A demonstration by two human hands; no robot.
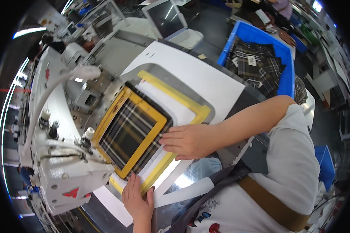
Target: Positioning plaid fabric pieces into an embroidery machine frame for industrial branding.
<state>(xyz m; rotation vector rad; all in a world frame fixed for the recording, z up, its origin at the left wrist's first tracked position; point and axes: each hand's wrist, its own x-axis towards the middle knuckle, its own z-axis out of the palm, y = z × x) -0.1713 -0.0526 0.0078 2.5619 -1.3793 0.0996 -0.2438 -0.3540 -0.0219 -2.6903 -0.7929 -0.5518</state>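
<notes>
A yellow rectangular frame (pixel 140 152) lies over dark plaid fabric (pixel 120 132), whose edge shows beyond the frame's right side. Beneath them is a white template (pixel 175 108) bordered with yellow strips (pixel 173 91). My right hand (pixel 188 141) lies flat at the fabric's right edge, fingers stretched out toward the frame. My left hand (pixel 138 202) reaches up from the lower edge, its extended fingertips touching the fabric's near corner and its thumb apart. A white sewing machine head (pixel 72 178), with thread holders (pixel 88 133) and a bent lamp arm (pixel 46 97), stands left of the frame.
A blue bin (pixel 289 72) holding plaid pieces (pixel 252 66) stands at the upper right on a side surface. A second blue bin (pixel 325 163) is at the far right. Grey equipment (pixel 132 42) lies behind the work area. Another person (pixel 280 7) sits at a bench at the top right.
</notes>
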